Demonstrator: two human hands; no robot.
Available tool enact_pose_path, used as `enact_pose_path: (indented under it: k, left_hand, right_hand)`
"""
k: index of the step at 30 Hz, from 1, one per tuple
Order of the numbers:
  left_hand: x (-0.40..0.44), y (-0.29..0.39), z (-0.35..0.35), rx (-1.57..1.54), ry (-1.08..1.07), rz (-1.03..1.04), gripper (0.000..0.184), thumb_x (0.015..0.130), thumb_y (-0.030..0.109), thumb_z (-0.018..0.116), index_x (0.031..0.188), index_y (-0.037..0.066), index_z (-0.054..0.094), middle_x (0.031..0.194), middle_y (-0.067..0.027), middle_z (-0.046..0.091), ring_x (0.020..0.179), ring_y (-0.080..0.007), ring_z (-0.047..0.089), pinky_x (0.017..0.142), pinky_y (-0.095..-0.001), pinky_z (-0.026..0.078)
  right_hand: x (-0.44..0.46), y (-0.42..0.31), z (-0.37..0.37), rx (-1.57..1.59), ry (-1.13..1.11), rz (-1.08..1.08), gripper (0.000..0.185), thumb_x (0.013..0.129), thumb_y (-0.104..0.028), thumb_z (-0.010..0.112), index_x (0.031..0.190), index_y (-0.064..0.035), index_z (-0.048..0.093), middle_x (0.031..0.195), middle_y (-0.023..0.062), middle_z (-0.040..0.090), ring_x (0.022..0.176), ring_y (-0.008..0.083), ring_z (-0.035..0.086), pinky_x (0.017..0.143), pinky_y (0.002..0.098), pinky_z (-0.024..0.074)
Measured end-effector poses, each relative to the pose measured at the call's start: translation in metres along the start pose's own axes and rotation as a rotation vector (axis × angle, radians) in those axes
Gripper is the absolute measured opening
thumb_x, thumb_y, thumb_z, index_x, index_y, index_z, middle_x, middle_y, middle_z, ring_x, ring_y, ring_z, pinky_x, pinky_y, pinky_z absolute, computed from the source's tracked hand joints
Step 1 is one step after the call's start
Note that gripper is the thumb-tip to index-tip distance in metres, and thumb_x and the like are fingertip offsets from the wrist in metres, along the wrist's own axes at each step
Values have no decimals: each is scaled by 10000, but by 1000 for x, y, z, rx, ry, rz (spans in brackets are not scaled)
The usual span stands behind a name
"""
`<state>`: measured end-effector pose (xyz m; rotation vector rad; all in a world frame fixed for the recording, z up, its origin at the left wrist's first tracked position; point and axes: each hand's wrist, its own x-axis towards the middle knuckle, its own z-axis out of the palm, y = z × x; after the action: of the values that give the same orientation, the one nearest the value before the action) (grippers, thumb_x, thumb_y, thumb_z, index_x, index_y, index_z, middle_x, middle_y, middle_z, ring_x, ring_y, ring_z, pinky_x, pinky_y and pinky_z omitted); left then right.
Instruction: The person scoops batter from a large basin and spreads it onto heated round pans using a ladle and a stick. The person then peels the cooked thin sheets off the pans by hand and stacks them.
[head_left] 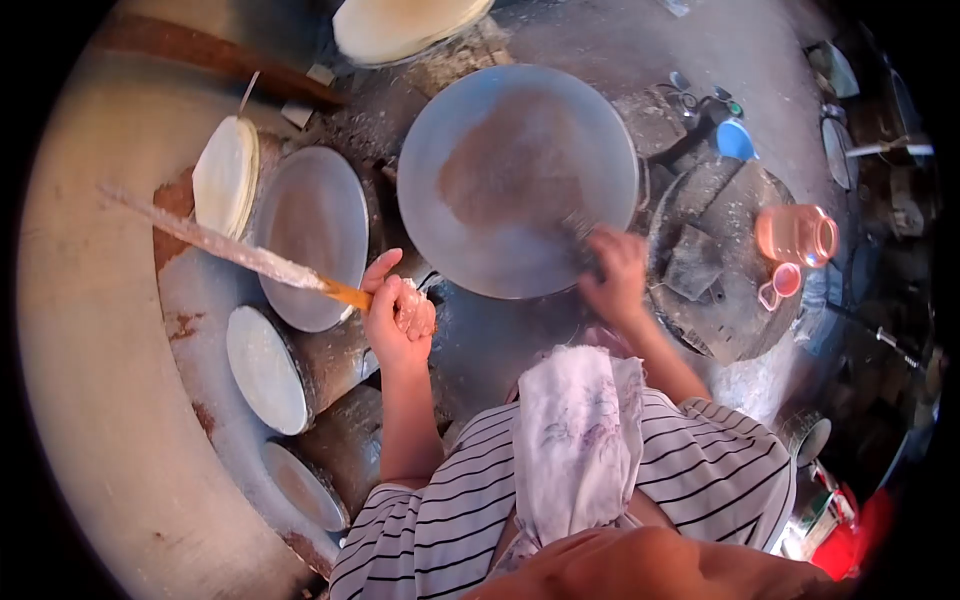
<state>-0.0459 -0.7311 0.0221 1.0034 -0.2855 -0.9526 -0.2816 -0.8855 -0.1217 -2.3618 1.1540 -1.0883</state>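
Observation:
A long wooden stick (235,252), its outer length caked with something whitish, points up and left from my left hand (400,310). My fingers are wrapped round its bare orange-brown end, with one finger raised, and the knuckles carry white smears. At the lower right rim of a big round griddle (515,110) is my right hand (617,275), blurred and with its fingers curled. A dark smudge shows at its fingertips over the griddle; what it is I cannot make out. A large brown patch covers the middle of the griddle's grey surface.
Round pans (313,240) and pale flat discs (225,175) stand along the left. Another pale disc (410,25) is at the top. On the right, a round dark stand (720,320) holds a pinkish jar (790,235) and small cup (786,279), near a blue scoop (735,140).

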Motion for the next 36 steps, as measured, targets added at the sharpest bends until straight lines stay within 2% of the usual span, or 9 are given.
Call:
enact_pose_path:
  k: [5,9,14,18,22,24,29,32,36]
  left_hand:
    - [-21,14,-38,63,85,102,317,942,88,340,1195,35,522,449,30,297,308,-70,238,296,-231,257]
    - [-51,20,-43,-3,258,190,310,932,57,342,1171,37,539,457,26,307,318,-68,237,300,-235,251]
    - [-83,38,-39,-7,291,298,305,931,50,335,1157,37,539,463,33,299,331,-60,215,319,-223,232]
    - [-96,44,-58,-27,335,306,283,934,57,357,1132,41,559,463,41,300,330,-55,214,316,-221,232]
    - [-108,55,-95,-17,400,287,275,946,84,361,1110,66,581,466,45,293,329,-56,213,312,-227,226]
    - [-106,70,-111,-28,399,311,272,947,87,363,1103,68,584,466,44,291,328,-59,213,315,-227,227]
    - [-114,117,-170,-86,367,385,267,949,99,369,1119,58,571,472,42,294,328,-63,215,318,-226,225]
    - [-137,143,-207,-89,455,468,265,949,102,371,1122,47,565,473,39,300,327,-65,219,311,-229,225]
    - [-170,153,-259,-133,560,585,253,950,101,373,1106,28,559,457,39,289,324,-65,227,300,-217,212]
  right_hand:
    - [181,68,56,-113,-225,285,515,717,-361,611,1158,-97,633,1219,113,549,1131,360,462,967,440,384]
    - [263,-25,176,-221,-449,-55,457,676,-447,633,1040,-178,697,1143,41,577,1130,326,473,881,457,438]
    - [102,-134,148,154,-735,-820,332,653,-302,623,905,-98,696,1084,82,555,1033,290,473,878,414,416]
    - [8,-46,10,302,-871,-771,386,554,-282,724,890,-105,651,1151,38,541,1015,258,507,830,412,415]
    - [26,1,-2,71,-258,-133,295,554,-106,670,840,-42,645,958,111,611,901,304,563,814,414,428]
    - [57,-58,39,166,-351,-131,336,582,-82,661,909,-12,633,967,128,615,931,337,553,856,413,424]
    - [59,-281,160,534,-406,-490,509,630,-86,627,1137,-124,606,1031,94,605,963,308,539,840,398,438]
    - [78,-295,230,152,-186,-611,426,657,-113,625,1083,-121,634,985,76,627,878,267,586,754,407,471]
    - [44,-316,242,320,-334,-791,232,678,-153,615,902,-125,670,967,79,646,801,274,623,714,432,470]
